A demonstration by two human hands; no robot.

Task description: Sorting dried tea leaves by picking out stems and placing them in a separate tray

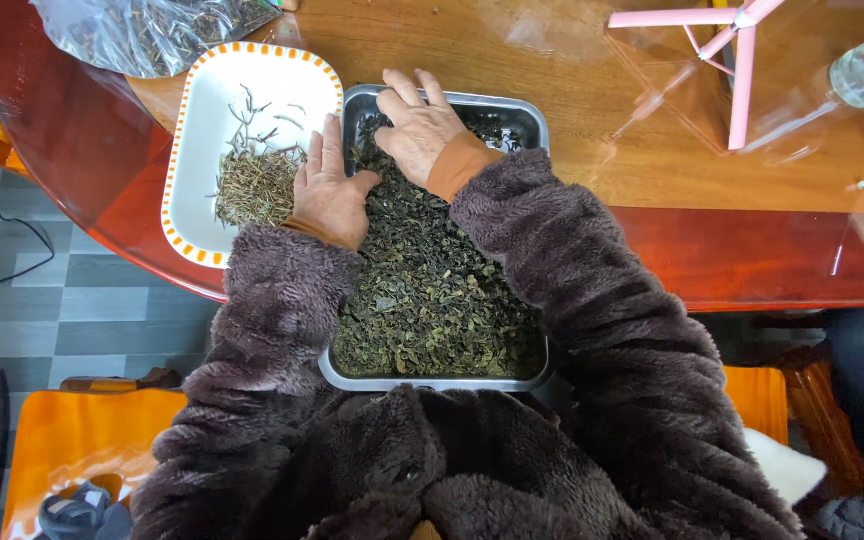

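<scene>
Dried leaves (432,290): dark heap filling the metal tray (432,382), which juts over the table's (652,170) near edge toward the lap.
Left hand (330,188): flat, fingers spread, resting at the tray's left rim, gripping nothing.
Right hand (418,125): palm down, loosely open on the far leaves.
Risk: pressing down could tip the overhanging tray; sweeping could spill leaves onto the plate (202,215) of pale stems (257,180).

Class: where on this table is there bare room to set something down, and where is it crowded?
Free: bare wood between the rectangular metal tray and the pink stand. Crowded: left side, where the orange-rimmed white dish, clear plastic bag and both hands sit.
</scene>
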